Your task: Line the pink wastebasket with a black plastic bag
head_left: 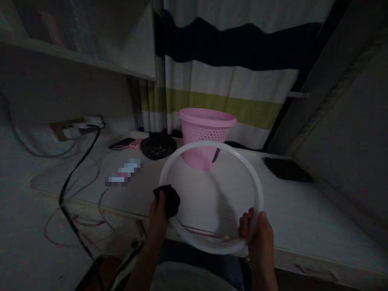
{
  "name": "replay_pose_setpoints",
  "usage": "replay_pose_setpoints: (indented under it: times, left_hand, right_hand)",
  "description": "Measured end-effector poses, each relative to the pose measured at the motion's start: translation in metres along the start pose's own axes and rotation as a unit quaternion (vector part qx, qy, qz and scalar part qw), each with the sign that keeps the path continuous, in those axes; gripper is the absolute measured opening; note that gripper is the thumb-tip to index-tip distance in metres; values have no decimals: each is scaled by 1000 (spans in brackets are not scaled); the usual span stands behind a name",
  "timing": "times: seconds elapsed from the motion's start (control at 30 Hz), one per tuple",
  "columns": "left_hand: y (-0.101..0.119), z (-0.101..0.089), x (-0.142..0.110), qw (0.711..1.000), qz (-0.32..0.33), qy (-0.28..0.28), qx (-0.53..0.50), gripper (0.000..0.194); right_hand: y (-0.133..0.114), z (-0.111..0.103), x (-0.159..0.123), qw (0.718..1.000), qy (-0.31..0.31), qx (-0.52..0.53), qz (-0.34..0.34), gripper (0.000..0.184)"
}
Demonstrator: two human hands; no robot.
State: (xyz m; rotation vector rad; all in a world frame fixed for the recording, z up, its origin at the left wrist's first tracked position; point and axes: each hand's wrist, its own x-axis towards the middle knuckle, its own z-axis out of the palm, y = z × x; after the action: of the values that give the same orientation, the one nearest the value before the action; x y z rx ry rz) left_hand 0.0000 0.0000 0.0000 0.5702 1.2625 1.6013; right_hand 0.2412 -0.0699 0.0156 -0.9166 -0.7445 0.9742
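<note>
I hold a large white ring, seemingly a clear round lid or basin (pixel 256 182), tilted up over the table edge. My left hand (pixel 159 220) presses a small dark cloth (pixel 168 198) against its left rim, fingers closed on the cloth. My right hand (pixel 257 234) grips the lower right rim, thumb on the outside and fingers curled inside. Through the ring I see a pink perforated basket (pixel 206 129) standing upright on the white table (pixel 303 218).
A black crumpled bag (pixel 158 145) lies left of the basket. A dark phone (pixel 287 168) lies at the right. Cables (pixel 77 165) and a power strip (pixel 87 121) run along the left. A striped curtain (pixel 224 81) hangs behind.
</note>
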Motion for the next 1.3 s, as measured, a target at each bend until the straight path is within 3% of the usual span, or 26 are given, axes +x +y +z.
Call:
replay_pose_setpoints:
  times: [0.27,0.37,0.5,0.63,0.77,0.97,1.07,1.17,1.23,1.3]
  left_hand:
    - [8,5,-5,999,-5,-34,11,56]
    - [13,4,-3,997,1,-72,42,59]
    - [22,7,10,985,34,-125,110,70]
    - [34,19,26,929,149,-228,250,62]
    - [43,39,33,869,199,-284,352,47]
    - [56,77,24,853,145,-378,330,36]
    - [68,99,21,805,181,-444,348,29]
    - [79,117,26,762,207,-466,399,24]
    - [85,124,34,759,217,-455,411,22]
    - [88,128,44,782,204,-428,404,24]
  right_hand:
    - [-8,2,0,998,42,34,-17,41]
    - [-15,-1,1,992,87,83,-42,35]
    - [-26,-22,13,979,138,137,-68,35]
    - [-44,-49,28,971,170,155,-66,34]
    - [-57,-63,45,971,164,175,-26,34]
    - [-52,-49,74,967,104,223,66,21]
    - [-50,-39,89,959,77,253,103,16]
    - [-55,-35,105,951,69,281,111,13]
    - [-61,-38,114,946,75,299,103,11]
    - [-67,-42,121,941,90,314,90,12]
